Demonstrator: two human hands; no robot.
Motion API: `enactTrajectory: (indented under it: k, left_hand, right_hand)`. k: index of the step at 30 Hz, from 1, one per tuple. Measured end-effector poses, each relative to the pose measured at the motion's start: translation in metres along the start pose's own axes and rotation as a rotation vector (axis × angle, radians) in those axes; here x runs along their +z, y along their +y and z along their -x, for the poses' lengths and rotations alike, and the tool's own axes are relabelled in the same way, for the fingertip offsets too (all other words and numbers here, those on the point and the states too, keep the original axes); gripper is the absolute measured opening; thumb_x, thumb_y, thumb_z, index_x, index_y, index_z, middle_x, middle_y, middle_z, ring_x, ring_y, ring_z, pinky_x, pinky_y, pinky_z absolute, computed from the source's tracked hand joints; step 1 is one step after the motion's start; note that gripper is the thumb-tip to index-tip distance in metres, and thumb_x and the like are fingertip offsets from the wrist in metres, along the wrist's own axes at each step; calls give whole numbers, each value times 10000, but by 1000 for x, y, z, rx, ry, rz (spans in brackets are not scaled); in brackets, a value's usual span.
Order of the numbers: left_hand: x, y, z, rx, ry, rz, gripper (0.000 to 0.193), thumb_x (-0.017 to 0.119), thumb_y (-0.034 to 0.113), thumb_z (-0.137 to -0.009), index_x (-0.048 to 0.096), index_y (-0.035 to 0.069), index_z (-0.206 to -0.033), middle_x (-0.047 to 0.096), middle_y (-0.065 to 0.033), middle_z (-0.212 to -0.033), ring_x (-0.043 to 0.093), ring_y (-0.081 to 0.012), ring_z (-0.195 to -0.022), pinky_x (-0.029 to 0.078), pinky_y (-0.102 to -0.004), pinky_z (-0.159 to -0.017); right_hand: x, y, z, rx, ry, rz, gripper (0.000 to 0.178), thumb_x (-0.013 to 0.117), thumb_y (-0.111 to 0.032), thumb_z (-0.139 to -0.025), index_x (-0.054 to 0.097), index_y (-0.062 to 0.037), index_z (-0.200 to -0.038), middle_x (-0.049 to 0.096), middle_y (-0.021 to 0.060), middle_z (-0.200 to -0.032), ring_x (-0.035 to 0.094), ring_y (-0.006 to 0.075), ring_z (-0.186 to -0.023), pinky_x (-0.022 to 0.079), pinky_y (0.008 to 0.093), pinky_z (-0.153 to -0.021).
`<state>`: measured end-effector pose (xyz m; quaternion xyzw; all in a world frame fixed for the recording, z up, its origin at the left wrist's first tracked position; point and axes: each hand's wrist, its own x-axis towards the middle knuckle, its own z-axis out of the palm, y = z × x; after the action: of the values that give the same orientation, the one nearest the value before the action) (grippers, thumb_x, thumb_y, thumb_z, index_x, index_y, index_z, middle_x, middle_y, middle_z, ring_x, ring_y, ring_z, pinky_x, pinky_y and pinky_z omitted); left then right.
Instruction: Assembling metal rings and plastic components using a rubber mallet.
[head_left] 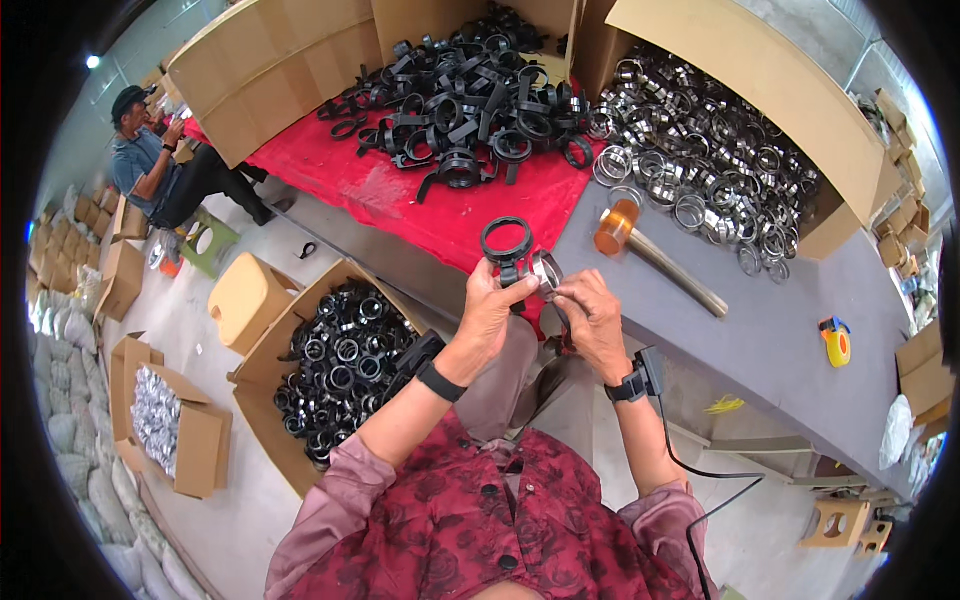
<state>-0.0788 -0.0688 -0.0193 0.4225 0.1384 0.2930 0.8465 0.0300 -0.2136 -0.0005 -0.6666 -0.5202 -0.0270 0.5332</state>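
Observation:
My left hand (486, 312) grips a black ring-shaped plastic part (506, 222), its round opening facing up above my fingers. A shiny metal ring (546, 268) sits against the part's lower right side, between my two hands. My right hand (594, 318) pinches the near edge of this metal ring with thumb and fingers. How far the ring is seated on the black part cannot be made out. Beyond my hands, a heap of similar black parts (450, 110) covers a red cloth (375, 185). Many loose metal rings (700, 150) are piled at the far right.
A mallet (660, 262) with an amber head and a yellow tape measure (836, 342) lie on the grey table (780, 310). At my left stands a carton (262, 425) of ringed black parts, beside a tan stool (250, 300). Another person (155, 165) sits at the far left.

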Motion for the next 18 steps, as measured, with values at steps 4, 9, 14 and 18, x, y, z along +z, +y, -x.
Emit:
enactTrajectory:
  k: [4,9,14,18]
  left_hand:
    - [11,4,5,11,53,-43,554,791,-47,-804,514,22,-1280,681,-83,-1143,678,-174,-1062,538,-339,-965]
    - [14,7,0,128,9,-16,613,758,-88,-819,466,27,-1346,641,-93,-1211,669,-179,-1090,555,-349,-962]
    - [14,17,3,188,33,-112,654,756,-128,-795,454,21,-1355,645,-82,-1174,698,-178,-1009,582,-320,-908]
    - [15,11,5,148,51,-111,637,758,-122,-797,459,16,-1342,649,-70,-1110,701,-166,-950,591,-315,-875]
  right_hand:
    - [1,-7,2,88,114,-38,117,708,56,-805,705,6,-911,662,96,-878,604,254,-854,485,354,-758]
    - [4,-6,-4,155,147,-145,109,719,45,-802,705,5,-902,659,99,-874,605,242,-854,480,340,-757]
    - [5,-7,-15,144,24,-154,90,730,12,-806,687,16,-885,651,102,-864,598,250,-845,476,350,-766]
    - [9,-4,-11,132,37,-123,85,722,-11,-839,664,20,-892,635,61,-842,579,194,-825,465,319,-764]
